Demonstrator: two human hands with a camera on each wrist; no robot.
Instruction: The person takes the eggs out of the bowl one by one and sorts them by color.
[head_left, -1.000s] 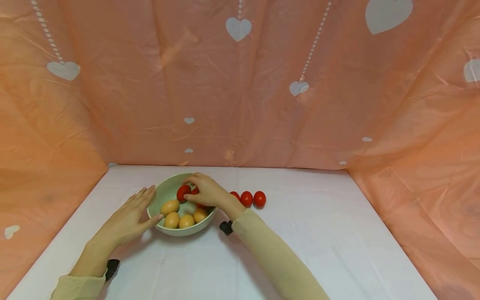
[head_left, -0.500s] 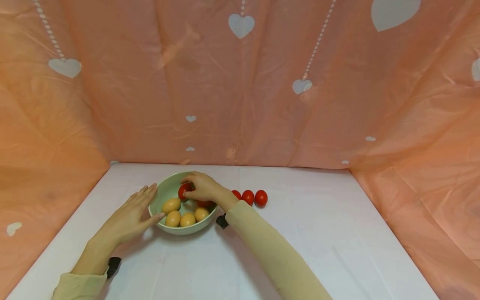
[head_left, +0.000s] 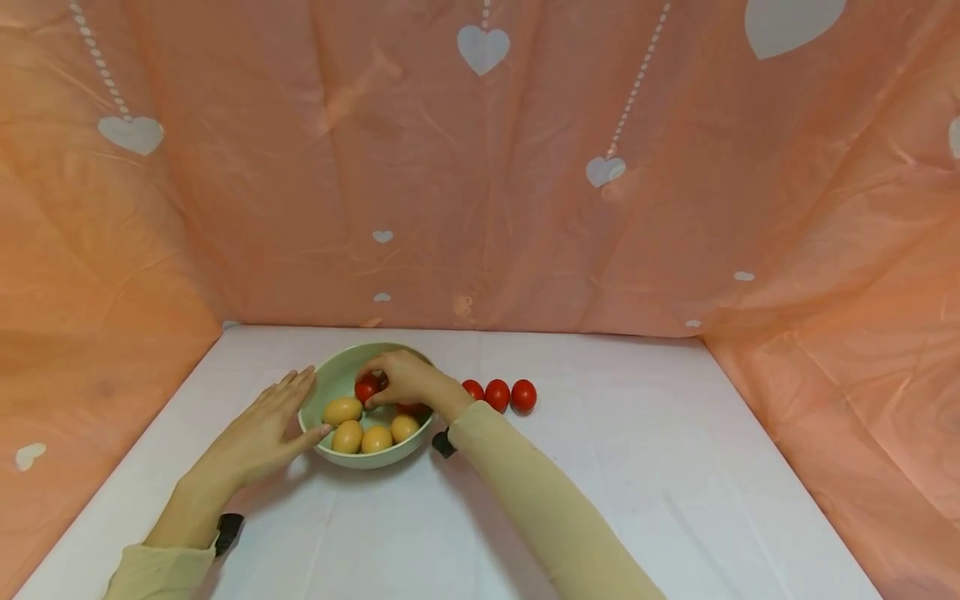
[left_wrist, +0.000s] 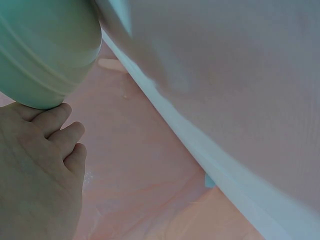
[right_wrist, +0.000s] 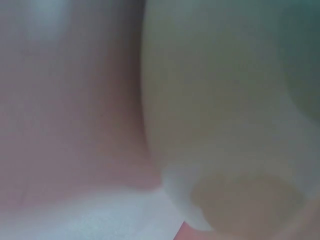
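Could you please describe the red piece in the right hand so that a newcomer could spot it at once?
On the white table, find the pale green bowl at left. Within it, the right hand holds the red piece. Unlike the yellow pieces and the other red ones, it alone is visibly gripped.

No text, label, brand or number can be read in any view; faint pale mark (head_left: pixel 463 307) low on orange backdrop (head_left: pixel 540 250) too blurred to be made out
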